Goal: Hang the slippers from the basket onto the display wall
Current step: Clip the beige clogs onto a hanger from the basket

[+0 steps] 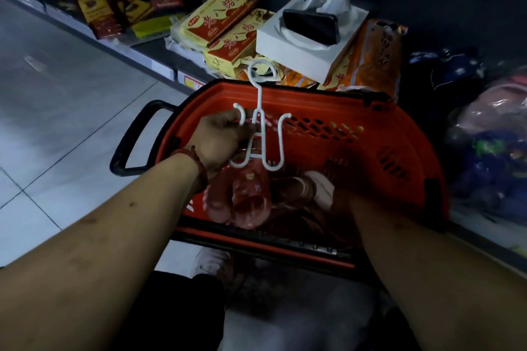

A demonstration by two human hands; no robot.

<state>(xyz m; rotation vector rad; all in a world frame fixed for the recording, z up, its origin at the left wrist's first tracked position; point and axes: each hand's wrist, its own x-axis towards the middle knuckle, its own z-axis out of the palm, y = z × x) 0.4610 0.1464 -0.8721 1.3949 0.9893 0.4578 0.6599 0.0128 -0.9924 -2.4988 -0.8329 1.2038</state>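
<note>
A red plastic shopping basket (pixel 370 134) with a black handle sits on the floor in front of me. Inside it lie pinkish-red slippers (pixel 245 202) and darker ones beside them. My left hand (pixel 219 139) pinches a white plastic slipper hanger (pixel 261 120) and holds it upright over the basket's left side, its hook pointing up. My right hand (pixel 339 202) reaches down into the basket among the slippers; its fingers are dark and mostly hidden, so its grip is unclear.
Behind the basket a low shelf holds yellow-and-red boxes (pixel 225 23), a white box with a dark phone (pixel 310 25) on it and an orange packet (pixel 370 60). Bagged goods (pixel 490 134) pile at the right. Grey tiled floor (pixel 57 100) lies to the left.
</note>
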